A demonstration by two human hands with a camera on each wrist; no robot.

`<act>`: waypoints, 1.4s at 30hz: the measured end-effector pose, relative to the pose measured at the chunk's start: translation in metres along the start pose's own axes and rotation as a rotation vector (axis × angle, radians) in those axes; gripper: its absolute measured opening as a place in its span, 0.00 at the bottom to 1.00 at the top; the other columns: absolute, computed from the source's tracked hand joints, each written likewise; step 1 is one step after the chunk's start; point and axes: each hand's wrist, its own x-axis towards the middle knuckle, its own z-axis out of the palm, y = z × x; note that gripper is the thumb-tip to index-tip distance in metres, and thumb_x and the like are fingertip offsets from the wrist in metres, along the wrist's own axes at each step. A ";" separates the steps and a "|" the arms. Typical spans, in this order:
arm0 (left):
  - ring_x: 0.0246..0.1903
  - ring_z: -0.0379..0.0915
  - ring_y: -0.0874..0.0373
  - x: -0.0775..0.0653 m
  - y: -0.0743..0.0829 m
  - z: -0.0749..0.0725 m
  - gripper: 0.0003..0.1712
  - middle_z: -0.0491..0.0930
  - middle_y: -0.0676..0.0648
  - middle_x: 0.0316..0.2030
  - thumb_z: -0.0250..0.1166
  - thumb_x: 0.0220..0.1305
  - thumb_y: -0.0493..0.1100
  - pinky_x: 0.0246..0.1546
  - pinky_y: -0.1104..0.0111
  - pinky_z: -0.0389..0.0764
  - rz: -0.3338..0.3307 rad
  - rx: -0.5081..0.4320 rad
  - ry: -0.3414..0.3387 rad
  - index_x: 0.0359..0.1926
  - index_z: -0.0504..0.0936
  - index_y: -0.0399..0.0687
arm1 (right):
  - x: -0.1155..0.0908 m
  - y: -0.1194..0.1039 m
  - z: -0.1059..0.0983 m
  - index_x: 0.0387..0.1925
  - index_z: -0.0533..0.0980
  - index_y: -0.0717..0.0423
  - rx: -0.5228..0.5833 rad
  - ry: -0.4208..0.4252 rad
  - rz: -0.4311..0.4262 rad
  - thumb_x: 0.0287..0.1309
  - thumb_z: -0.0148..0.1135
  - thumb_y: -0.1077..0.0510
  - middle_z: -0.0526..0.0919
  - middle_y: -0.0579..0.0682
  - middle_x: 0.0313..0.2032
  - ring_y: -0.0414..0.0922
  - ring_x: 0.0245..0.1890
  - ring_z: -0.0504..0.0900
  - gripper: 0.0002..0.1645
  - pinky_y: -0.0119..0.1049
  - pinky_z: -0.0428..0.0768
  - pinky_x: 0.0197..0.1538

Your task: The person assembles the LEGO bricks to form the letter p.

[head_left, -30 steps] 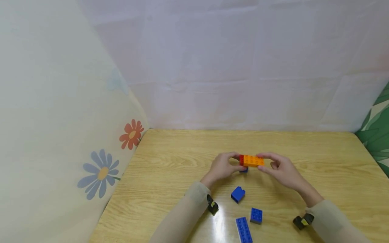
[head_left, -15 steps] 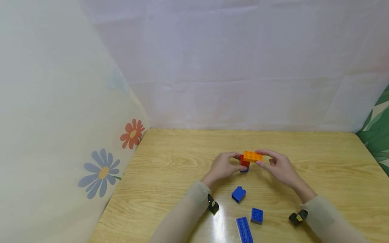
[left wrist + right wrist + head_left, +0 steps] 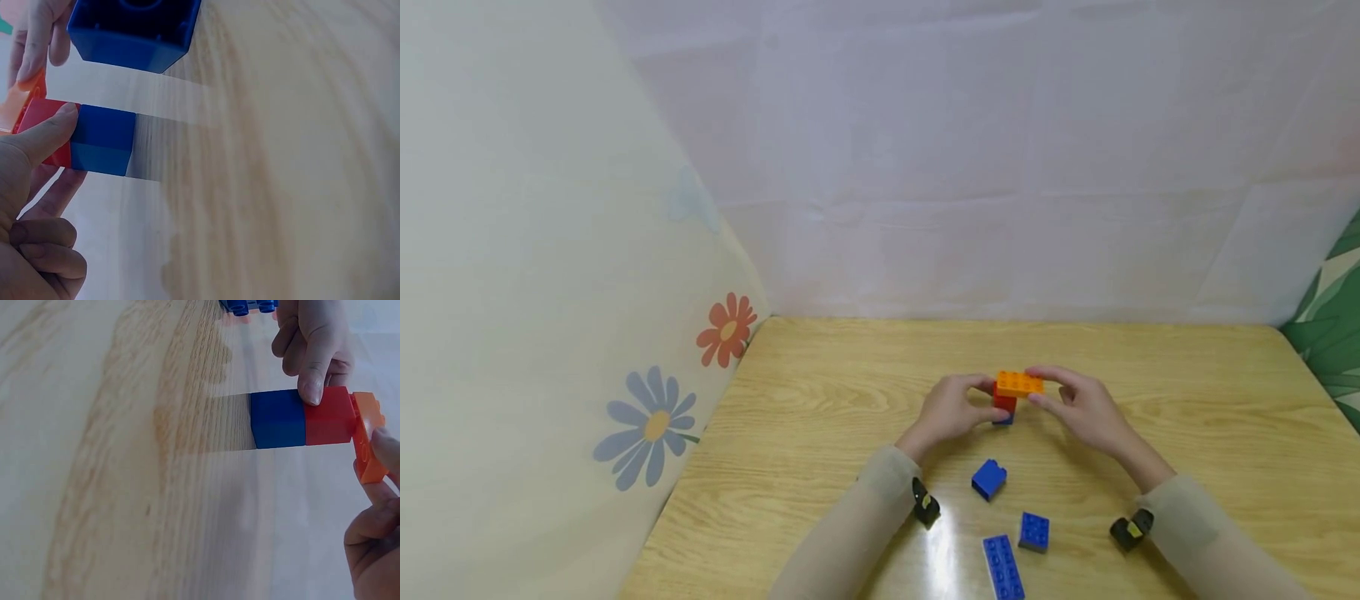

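Note:
A blue building block (image 3: 277, 419) stands on the table with a red block (image 3: 329, 415) stacked on it. My left hand (image 3: 947, 410) pinches the red block between thumb and fingers, the thumb close to the seam with the blue one. Over the red block's studded top lies one end of an orange block (image 3: 1020, 384), whose other end juts out to the right. My right hand (image 3: 1086, 411) pinches that jutting end. In the right wrist view the orange block looks slightly tilted against the red; whether its studs are fully joined I cannot tell.
On the wooden table (image 3: 820, 392), nearer the body, lie a blue block on its side (image 3: 989, 480), a small studded blue block (image 3: 1034, 532) and a long blue block (image 3: 1003, 568). A pale cloth wall (image 3: 925, 208) rises behind the table.
My right hand has brought the orange block up and left, from in front of the red block to above its top. The left hand keeps its grip in place.

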 end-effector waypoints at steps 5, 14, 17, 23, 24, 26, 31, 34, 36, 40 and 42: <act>0.55 0.79 0.59 0.001 -0.001 0.001 0.23 0.85 0.63 0.47 0.78 0.60 0.56 0.62 0.54 0.74 0.011 0.014 0.008 0.54 0.87 0.59 | 0.002 -0.001 0.001 0.62 0.80 0.57 -0.011 -0.014 -0.022 0.69 0.69 0.57 0.81 0.51 0.31 0.40 0.17 0.60 0.22 0.34 0.62 0.20; 0.54 0.79 0.58 0.001 0.000 0.000 0.22 0.86 0.61 0.47 0.79 0.59 0.56 0.60 0.55 0.75 0.020 0.029 0.016 0.53 0.88 0.57 | 0.003 -0.005 -0.004 0.62 0.80 0.55 -0.093 -0.058 -0.026 0.69 0.68 0.58 0.61 0.45 0.19 0.37 0.17 0.53 0.21 0.33 0.58 0.21; 0.55 0.79 0.58 0.001 0.001 -0.001 0.23 0.86 0.61 0.47 0.78 0.60 0.57 0.60 0.55 0.75 0.019 0.028 0.015 0.53 0.88 0.57 | 0.003 -0.007 -0.005 0.62 0.81 0.54 -0.127 -0.062 -0.030 0.69 0.68 0.56 0.58 0.42 0.18 0.37 0.16 0.53 0.21 0.33 0.58 0.21; 0.55 0.79 0.58 0.000 0.002 -0.001 0.23 0.86 0.61 0.47 0.78 0.60 0.57 0.60 0.54 0.74 0.015 0.027 0.014 0.54 0.88 0.57 | 0.003 -0.008 -0.005 0.62 0.81 0.54 -0.156 -0.061 -0.061 0.69 0.68 0.56 0.58 0.42 0.17 0.36 0.15 0.52 0.21 0.32 0.58 0.20; 0.55 0.79 0.58 0.000 0.002 -0.001 0.23 0.86 0.61 0.47 0.78 0.60 0.56 0.60 0.53 0.74 0.014 0.025 0.014 0.54 0.87 0.57 | 0.003 -0.008 -0.005 0.62 0.81 0.55 -0.159 -0.060 -0.066 0.69 0.68 0.56 0.59 0.43 0.18 0.36 0.16 0.52 0.21 0.32 0.58 0.20; 0.55 0.79 0.58 0.000 0.002 -0.001 0.23 0.86 0.61 0.47 0.78 0.60 0.56 0.60 0.53 0.74 0.011 0.024 0.013 0.54 0.87 0.57 | 0.003 -0.007 -0.005 0.61 0.81 0.55 -0.166 -0.056 -0.083 0.69 0.69 0.57 0.67 0.45 0.19 0.35 0.16 0.52 0.21 0.32 0.58 0.20; 0.55 0.79 0.58 0.000 0.002 0.000 0.22 0.86 0.61 0.47 0.78 0.60 0.56 0.60 0.53 0.74 0.013 0.020 0.010 0.53 0.88 0.57 | 0.003 -0.003 -0.004 0.60 0.82 0.56 -0.183 -0.041 -0.126 0.67 0.70 0.59 0.84 0.50 0.33 0.34 0.16 0.52 0.21 0.33 0.59 0.21; 0.55 0.79 0.58 0.000 0.002 0.000 0.23 0.86 0.60 0.47 0.78 0.60 0.56 0.60 0.53 0.74 0.013 0.016 0.009 0.53 0.88 0.56 | 0.003 -0.002 -0.004 0.60 0.82 0.57 -0.189 -0.039 -0.135 0.67 0.70 0.59 0.86 0.52 0.36 0.33 0.16 0.51 0.21 0.33 0.59 0.22; 0.55 0.79 0.58 0.000 0.002 0.000 0.23 0.86 0.60 0.47 0.78 0.60 0.56 0.60 0.53 0.74 0.012 0.013 0.011 0.54 0.88 0.56 | 0.003 -0.002 -0.004 0.60 0.82 0.56 -0.196 -0.042 -0.135 0.68 0.70 0.58 0.87 0.54 0.38 0.33 0.16 0.50 0.21 0.33 0.59 0.22; 0.55 0.79 0.58 0.001 0.001 0.000 0.23 0.86 0.61 0.47 0.78 0.60 0.56 0.61 0.53 0.74 0.008 0.019 0.013 0.53 0.88 0.56 | 0.003 -0.003 -0.005 0.61 0.81 0.56 -0.207 -0.046 -0.133 0.68 0.69 0.58 0.87 0.58 0.52 0.35 0.17 0.53 0.21 0.35 0.62 0.24; 0.55 0.79 0.58 0.001 0.001 0.000 0.22 0.86 0.61 0.47 0.78 0.60 0.56 0.61 0.53 0.74 0.009 0.018 0.012 0.53 0.88 0.57 | 0.002 -0.002 -0.005 0.61 0.81 0.56 -0.219 -0.043 -0.138 0.69 0.69 0.57 0.86 0.58 0.54 0.36 0.20 0.60 0.21 0.36 0.69 0.28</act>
